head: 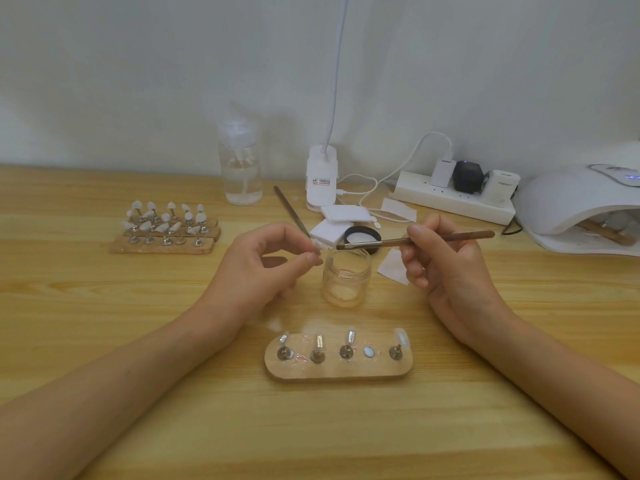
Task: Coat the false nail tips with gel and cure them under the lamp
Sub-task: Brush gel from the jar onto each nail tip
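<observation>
Wooden table (104,323), left to right: a rack of nail tips (166,230) is standing at far left; our left hand (263,268) is pinching one nail tip (317,244) near the open jar (346,277); our right hand (446,265) is gripping the brush (415,240), bristles just beside that tip; the lamp (581,209) is sitting far right.

Light wooden table (104,306) carried everything. Near centre: oval wooden peg stand (337,370). Mid-table: open glass jar (346,278), black lid (363,235) just behind. Far left: wooden stands with nail tips (162,245). Far centre: clear pump bottle (240,168), white clip lamp base (321,181), white boxes (341,214), metal file (291,211). Far right: power strip (450,200), white curing lamp (575,202).
</observation>
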A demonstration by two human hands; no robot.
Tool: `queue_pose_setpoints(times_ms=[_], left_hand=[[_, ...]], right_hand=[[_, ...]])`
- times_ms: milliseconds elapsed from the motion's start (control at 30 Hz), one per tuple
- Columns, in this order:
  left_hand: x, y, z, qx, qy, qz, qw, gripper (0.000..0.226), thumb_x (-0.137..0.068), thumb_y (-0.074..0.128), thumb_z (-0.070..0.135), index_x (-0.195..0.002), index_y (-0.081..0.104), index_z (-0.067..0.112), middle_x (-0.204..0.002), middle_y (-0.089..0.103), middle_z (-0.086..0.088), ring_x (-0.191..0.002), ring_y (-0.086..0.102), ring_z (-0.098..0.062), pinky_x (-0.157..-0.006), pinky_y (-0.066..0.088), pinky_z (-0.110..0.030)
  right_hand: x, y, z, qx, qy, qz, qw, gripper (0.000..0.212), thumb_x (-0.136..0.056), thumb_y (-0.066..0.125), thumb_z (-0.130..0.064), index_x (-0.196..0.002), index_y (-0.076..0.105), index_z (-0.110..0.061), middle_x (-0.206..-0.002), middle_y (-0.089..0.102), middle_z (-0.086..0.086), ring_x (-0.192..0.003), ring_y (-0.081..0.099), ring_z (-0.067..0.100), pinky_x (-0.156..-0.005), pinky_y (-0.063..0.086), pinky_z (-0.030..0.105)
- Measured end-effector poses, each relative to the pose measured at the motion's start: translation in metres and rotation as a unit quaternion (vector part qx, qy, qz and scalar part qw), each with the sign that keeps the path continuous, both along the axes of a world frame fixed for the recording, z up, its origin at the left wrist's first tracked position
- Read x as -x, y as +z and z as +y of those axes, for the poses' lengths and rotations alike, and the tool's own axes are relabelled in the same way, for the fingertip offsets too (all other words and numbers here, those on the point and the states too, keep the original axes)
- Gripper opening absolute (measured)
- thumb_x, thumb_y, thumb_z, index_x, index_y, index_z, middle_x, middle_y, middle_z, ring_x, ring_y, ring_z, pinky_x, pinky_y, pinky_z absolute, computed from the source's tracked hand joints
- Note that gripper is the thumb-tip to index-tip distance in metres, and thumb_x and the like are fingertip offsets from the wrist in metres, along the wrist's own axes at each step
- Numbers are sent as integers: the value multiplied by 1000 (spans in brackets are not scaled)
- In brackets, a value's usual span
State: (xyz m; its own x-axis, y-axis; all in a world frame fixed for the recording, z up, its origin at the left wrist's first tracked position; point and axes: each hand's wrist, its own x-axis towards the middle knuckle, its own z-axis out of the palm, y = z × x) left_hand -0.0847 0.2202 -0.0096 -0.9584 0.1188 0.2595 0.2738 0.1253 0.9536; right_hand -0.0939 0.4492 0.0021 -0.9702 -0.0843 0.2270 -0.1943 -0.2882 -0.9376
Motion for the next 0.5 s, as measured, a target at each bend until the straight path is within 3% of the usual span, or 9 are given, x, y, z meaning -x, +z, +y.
queue_pose_setpoints(times_ms=[367,500], left_hand=[[4,-3,-3,-19,5,0,1000,9,-95,59,10,-91,62,17,-82,68,7,-50,46,-4,-41,35,-15],[4,-4,-4,-19,-11,-1,1000,4,-93,63,21,-91,66,21,-72,57,-17,-50,43,-6,-44,36,-16]], right_hand=[[3,2,5,14,29,-70,997,16,-71,71,-22,-79,59,-15,-65,59,-4,-51,51,2,-41,40,9],[5,1,5,49,35,-96,994,10,-77,67,-20,-83,61,-15,-68,60,-3,-52,53,3,-43,44,10]])
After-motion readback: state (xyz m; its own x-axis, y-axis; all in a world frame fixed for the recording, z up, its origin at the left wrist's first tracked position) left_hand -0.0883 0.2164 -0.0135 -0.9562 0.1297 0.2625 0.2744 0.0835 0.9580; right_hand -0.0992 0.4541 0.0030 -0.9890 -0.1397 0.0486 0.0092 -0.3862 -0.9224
